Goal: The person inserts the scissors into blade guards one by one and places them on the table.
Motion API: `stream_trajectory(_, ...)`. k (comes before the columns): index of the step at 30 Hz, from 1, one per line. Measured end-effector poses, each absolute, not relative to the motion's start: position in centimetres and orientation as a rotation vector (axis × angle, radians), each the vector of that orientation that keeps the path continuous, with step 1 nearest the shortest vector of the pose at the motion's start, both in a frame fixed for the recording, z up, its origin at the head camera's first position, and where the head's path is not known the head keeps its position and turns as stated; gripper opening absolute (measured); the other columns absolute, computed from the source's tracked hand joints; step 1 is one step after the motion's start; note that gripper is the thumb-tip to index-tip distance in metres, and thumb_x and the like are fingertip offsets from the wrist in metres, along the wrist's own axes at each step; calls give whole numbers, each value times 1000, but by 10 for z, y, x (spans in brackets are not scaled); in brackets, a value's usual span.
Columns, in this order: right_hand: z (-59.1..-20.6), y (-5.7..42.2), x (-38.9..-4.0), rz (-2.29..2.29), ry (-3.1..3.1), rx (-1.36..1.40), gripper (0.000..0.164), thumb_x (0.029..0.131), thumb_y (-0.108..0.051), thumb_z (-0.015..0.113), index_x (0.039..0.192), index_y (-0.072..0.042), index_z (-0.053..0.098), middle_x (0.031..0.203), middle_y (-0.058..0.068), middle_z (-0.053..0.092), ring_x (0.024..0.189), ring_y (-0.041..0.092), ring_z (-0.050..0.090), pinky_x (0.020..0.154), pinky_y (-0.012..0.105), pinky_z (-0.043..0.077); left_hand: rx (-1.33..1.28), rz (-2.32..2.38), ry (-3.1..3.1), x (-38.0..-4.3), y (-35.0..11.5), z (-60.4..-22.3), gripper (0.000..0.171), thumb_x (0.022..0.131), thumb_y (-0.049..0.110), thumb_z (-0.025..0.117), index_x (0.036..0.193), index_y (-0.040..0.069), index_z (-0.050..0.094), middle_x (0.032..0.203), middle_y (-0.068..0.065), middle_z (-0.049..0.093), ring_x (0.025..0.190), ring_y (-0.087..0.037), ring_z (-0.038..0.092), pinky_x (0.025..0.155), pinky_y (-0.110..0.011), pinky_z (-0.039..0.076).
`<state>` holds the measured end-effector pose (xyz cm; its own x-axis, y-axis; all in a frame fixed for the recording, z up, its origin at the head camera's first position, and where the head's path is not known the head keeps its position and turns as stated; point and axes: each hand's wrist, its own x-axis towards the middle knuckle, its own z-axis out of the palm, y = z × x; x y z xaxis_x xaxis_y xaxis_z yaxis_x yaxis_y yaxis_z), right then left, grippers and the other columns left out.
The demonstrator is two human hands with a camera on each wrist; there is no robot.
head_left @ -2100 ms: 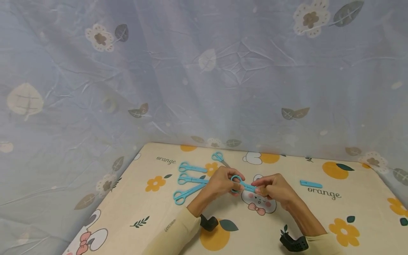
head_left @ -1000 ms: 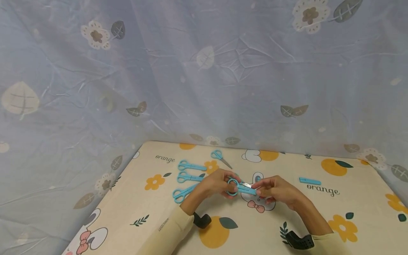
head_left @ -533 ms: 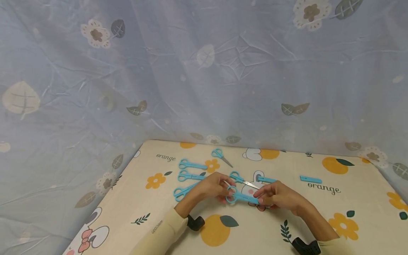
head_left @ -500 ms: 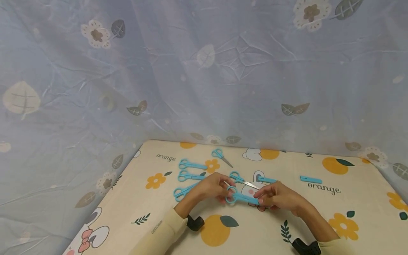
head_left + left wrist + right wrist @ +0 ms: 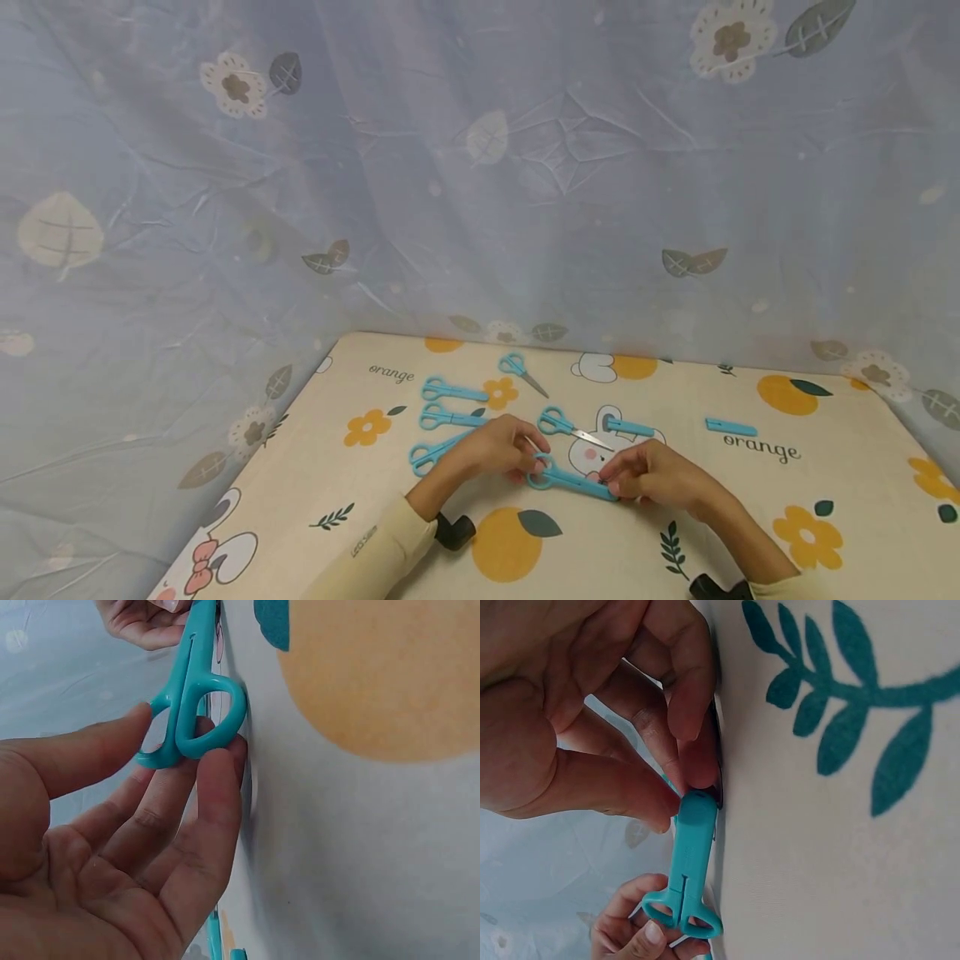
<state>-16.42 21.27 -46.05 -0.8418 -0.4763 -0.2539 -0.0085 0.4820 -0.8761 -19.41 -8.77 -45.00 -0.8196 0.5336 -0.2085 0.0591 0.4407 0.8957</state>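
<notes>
A pair of light-blue scissors (image 5: pixel 576 482) with its blades in a blue sheath lies low over the tablecloth, between both hands. My left hand (image 5: pixel 498 446) holds it at the finger loops, thumb against one loop and fingertips behind the other. At the other end, my right hand (image 5: pixel 660 479) pinches the sheath's tip between thumb and fingers. Just beyond the hands lie bare scissors (image 5: pixel 557 421) with silver blades pointing right, and a loose blue sheath (image 5: pixel 630 427). In the right wrist view, the sheath (image 5: pixel 693 836) shows a slit near the loops.
Three sheathed scissors lie in a column at left: a top pair (image 5: pixel 453 392), a middle pair (image 5: pixel 450 417) and a lower pair (image 5: pixel 429 456) partly behind my left arm. Farther back are other bare scissors (image 5: pixel 514 364). Another sheath (image 5: pixel 731 427) lies at right. A curtain (image 5: pixel 480 208) hangs behind the table.
Both hands have brought the sheathed scissors toward me and lower, onto or near the cloth. The bare scissors and loose sheath behind them, hidden earlier by the hands, now show.
</notes>
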Motion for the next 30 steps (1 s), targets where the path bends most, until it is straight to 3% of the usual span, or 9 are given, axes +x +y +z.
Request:
stream_trajectory(11, -461, 218, -159, -1353, 2278, -382, 25, 99, -14, 75, 119, 1, 78, 95, 5, 77, 82, 18, 65, 65, 28, 54, 516, 1334, 2255, -194, -93, -447, 21, 97, 12, 78, 116, 5, 77, 96, -10, 81, 76, -19, 71, 69, -32, 63)
stream_trajectory(19, -464, 227, -157, -1355, 2320, -375, 27, 101, -16, 74, 122, 2, 76, 98, 8, 77, 83, 20, 63, 64, 26, 53, 553, 1248, 2318, -194, -98, -445, 25, 100, 21, 77, 120, 6, 77, 102, -2, 79, 90, -22, 74, 72, -34, 64)
stream_trajectory(30, -458, 233, -156, -1255, 2546, -161, 26, 99, -20, 77, 122, -6, 79, 102, 4, 75, 87, 21, 62, 66, 27, 57, 588, 1206, 2368, -199, -103, -441, 30, 102, 21, 75, 125, 2, 75, 111, -5, 77, 87, -24, 72, 75, -39, 64)
